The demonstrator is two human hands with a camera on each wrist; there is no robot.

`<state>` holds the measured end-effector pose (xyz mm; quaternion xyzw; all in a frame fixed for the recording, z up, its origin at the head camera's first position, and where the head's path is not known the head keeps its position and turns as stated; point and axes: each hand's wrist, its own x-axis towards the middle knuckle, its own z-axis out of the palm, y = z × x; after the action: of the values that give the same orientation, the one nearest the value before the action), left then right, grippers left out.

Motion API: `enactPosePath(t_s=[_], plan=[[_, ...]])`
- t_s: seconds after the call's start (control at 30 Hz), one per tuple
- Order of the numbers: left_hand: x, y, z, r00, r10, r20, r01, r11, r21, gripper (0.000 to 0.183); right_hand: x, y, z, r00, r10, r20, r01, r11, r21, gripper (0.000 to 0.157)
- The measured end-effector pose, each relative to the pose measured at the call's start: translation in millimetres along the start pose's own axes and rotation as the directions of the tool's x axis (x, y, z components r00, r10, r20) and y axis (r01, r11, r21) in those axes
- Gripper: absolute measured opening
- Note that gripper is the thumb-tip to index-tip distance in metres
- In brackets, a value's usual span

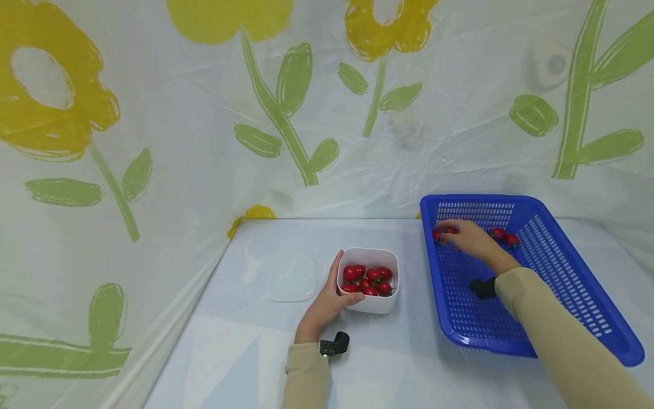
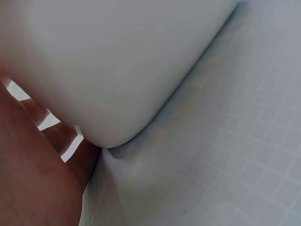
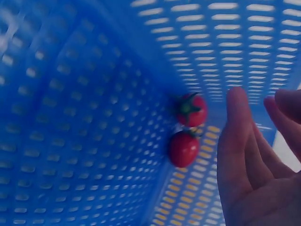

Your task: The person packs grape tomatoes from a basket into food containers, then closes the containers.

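My left hand [image 1: 327, 301] holds a white square container [image 1: 370, 305] by its near left corner, the thumb over the front rim and fingers along the left side. Several cherry tomatoes [image 1: 372, 274] lie inside it. In the left wrist view, the container's smooth wall [image 2: 122, 61] fills the upper left, beside the fingers. My right hand [image 1: 472, 241] reaches into a blue plastic basket [image 1: 439, 307], fingertips at two cherry tomatoes [image 1: 437, 235] by its left wall. The right wrist view has its fingers [image 3: 235, 141] loosely bent and spaced apart, beside two tomatoes [image 3: 184, 148].
Two more cherry tomatoes [image 1: 504, 237] lie toward the back right of the basket. A clear square lid [image 1: 293, 276] rests on the pale table left of the container. Behind the table hangs a flower-printed curtain [image 1: 204, 113].
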<state>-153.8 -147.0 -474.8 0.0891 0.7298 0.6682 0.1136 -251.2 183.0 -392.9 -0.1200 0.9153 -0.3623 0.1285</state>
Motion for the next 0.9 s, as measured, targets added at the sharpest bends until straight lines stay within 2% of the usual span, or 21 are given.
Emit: enactPosePath(t_s=[0.17,0.27,0.4,0.6,0.9], plan=[[-0.3,2.4,0.3,1.0,-0.02,0.009,0.02,1.0,-0.016,0.089,5.7,9.9,2.0,0.998,0.003,0.066,-0.003,1.0,-0.008,0.048],[-4.3,11.8,0.5,0.999,-0.029,0.016,0.03,0.999,-0.024,0.091,9.1,14.9,3.9,0.994,0.009,0.112,-0.01,1.0,0.011,0.055],[-10.4,25.6,0.9,0.999,-0.04,0.022,0.041,0.999,-0.01,0.092,13.1,21.3,7.2,0.987,-0.009,0.163,0.006,1.0,0.019,0.056],[-11.2,24.3,0.9,0.998,-0.051,0.022,0.051,0.999,0.009,0.09,14.0,28.3,12.5,0.983,-0.044,0.178,0.038,0.999,0.037,0.05],[-9.5,24.4,1.7,0.999,-0.031,0.024,0.031,1.0,0.0,0.09,16.2,29.8,13.0,0.985,-0.024,0.171,0.022,1.0,0.016,0.046]])
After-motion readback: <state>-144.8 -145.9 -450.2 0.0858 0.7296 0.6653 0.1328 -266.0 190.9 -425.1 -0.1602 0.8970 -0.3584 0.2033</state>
